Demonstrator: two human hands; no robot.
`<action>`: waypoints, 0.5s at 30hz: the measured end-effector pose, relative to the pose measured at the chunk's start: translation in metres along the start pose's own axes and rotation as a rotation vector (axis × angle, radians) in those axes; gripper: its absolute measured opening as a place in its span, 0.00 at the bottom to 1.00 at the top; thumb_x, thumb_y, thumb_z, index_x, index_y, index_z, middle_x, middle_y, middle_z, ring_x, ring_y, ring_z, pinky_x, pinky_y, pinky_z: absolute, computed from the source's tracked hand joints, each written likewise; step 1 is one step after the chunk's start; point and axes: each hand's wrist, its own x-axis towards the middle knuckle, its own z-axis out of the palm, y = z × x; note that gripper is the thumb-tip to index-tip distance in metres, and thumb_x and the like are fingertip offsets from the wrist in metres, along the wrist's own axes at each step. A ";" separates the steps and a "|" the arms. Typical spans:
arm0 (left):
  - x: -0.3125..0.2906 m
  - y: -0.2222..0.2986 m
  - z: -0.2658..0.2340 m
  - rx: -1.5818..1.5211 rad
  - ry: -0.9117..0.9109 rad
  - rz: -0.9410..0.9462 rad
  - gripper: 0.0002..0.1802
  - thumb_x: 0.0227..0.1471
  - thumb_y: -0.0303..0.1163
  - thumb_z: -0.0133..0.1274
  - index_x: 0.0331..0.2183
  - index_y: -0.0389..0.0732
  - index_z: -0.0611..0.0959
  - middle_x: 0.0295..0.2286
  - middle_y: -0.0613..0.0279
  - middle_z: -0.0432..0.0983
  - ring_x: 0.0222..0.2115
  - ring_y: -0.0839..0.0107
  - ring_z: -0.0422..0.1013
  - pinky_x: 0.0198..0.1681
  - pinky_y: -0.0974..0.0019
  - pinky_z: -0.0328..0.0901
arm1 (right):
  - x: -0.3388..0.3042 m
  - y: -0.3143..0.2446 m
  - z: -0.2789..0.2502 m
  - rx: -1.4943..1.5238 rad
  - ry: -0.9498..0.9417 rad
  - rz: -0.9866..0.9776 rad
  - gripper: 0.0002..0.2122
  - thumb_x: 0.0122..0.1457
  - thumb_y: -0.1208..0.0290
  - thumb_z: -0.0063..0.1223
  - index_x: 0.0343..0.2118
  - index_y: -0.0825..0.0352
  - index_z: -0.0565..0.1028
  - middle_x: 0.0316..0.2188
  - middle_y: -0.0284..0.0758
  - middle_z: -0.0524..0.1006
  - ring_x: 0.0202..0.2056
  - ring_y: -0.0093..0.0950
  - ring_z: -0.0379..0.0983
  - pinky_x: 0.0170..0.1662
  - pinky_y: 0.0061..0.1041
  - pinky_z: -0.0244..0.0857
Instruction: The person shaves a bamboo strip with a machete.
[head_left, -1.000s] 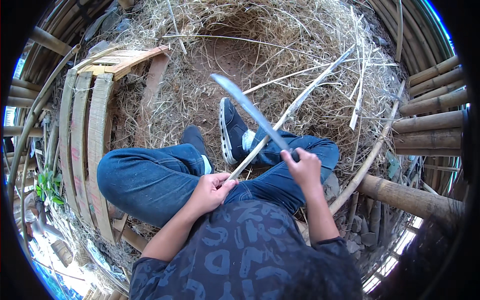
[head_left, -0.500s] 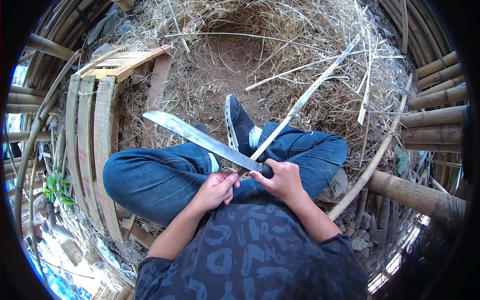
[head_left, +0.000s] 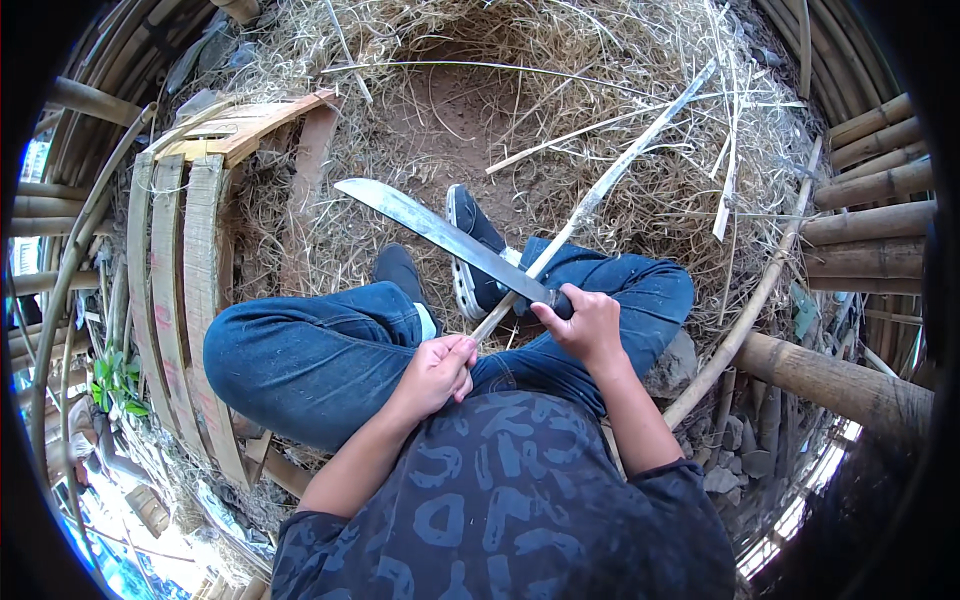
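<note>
Dry tan straw (head_left: 620, 100) covers much of the brown earth (head_left: 445, 115) before us, beside a pale slatted wooden crate (head_left: 205, 250). A long, slender, pale wooden stick (head_left: 612, 178) slants away rightward, crossed by a long grey steel machete (head_left: 440, 233). Our hands are apart: the left hand (head_left: 438, 370) clamps the stick's near end, the right hand (head_left: 588, 325) the machete's dark handle (head_left: 562, 303).

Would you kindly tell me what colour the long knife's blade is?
The blade is silvery grey, seen best in the head view.
</note>
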 end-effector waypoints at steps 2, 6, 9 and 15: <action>-0.002 0.004 0.003 0.017 -0.002 0.008 0.18 0.66 0.35 0.39 0.25 0.38 0.70 0.08 0.71 0.57 0.08 0.78 0.56 0.17 0.72 0.58 | 0.004 0.008 -0.001 -0.072 0.009 -0.023 0.28 0.52 0.38 0.51 0.17 0.65 0.72 0.13 0.43 0.73 0.20 0.44 0.74 0.23 0.38 0.67; -0.007 0.003 -0.001 -0.031 0.008 -0.011 0.17 0.66 0.35 0.39 0.25 0.38 0.70 0.08 0.71 0.57 0.08 0.79 0.57 0.18 0.72 0.58 | 0.016 0.029 -0.010 -0.039 0.024 0.202 0.26 0.53 0.41 0.52 0.21 0.65 0.75 0.16 0.45 0.74 0.23 0.47 0.74 0.27 0.42 0.66; -0.008 0.004 0.004 0.011 -0.038 -0.021 0.17 0.66 0.36 0.39 0.25 0.39 0.69 0.08 0.71 0.57 0.08 0.79 0.57 0.18 0.72 0.58 | 0.017 0.059 -0.014 -0.122 0.155 0.218 0.26 0.55 0.43 0.51 0.21 0.68 0.75 0.18 0.47 0.75 0.24 0.48 0.74 0.29 0.43 0.67; -0.008 0.001 -0.001 -0.011 -0.071 -0.023 0.18 0.66 0.36 0.39 0.25 0.39 0.69 0.08 0.70 0.58 0.08 0.78 0.58 0.18 0.72 0.58 | 0.013 0.031 -0.026 -0.197 0.135 0.223 0.27 0.54 0.41 0.52 0.18 0.66 0.73 0.15 0.46 0.75 0.21 0.47 0.75 0.24 0.43 0.67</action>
